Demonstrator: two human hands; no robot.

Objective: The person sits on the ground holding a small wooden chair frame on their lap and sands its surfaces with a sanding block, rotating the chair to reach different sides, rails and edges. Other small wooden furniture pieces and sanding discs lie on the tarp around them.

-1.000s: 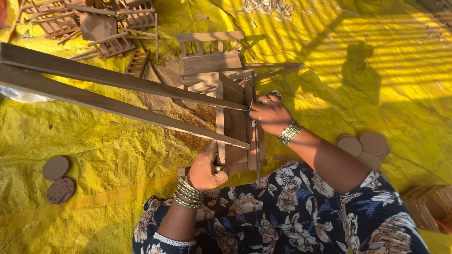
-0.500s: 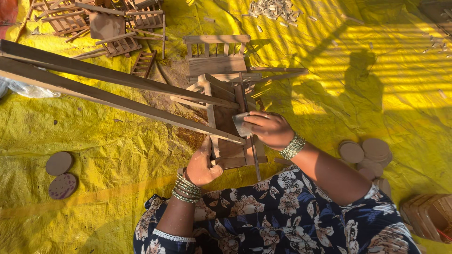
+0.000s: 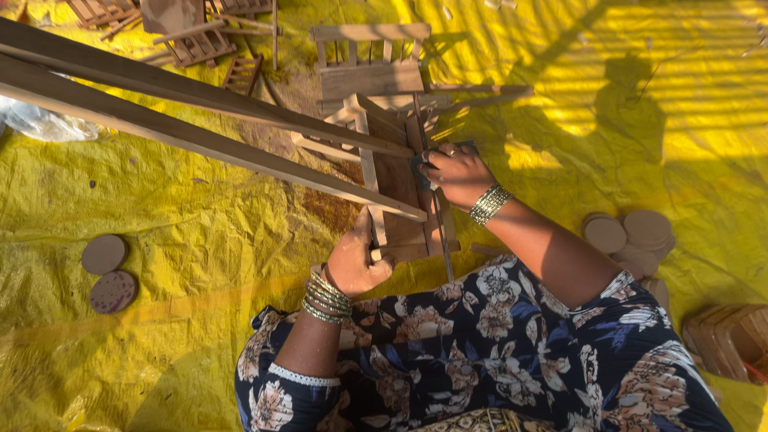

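I sit on a yellow tarp (image 3: 160, 200) with a small wooden cart frame (image 3: 396, 188) in front of my lap. Two long wooden shafts (image 3: 184, 104) run from it up to the left. My left hand (image 3: 358, 260) grips the near corner of the frame and steadies it. My right hand (image 3: 454, 172) presses a small dark pad, apparently sandpaper (image 3: 422, 166), against the frame's right side rail. Bangles show on both wrists.
Two round wooden discs (image 3: 108, 272) lie at the left, several more discs (image 3: 628, 232) at the right. A finished small wooden cart (image 3: 370, 68) stands beyond the frame. More wooden pieces (image 3: 192, 32) lie top left, a wooden basket-like object (image 3: 732, 340) at bottom right.
My right hand has slid back and forth along the frame's right rail with the pad, now further up. The left hand keeps its hold on the near corner.
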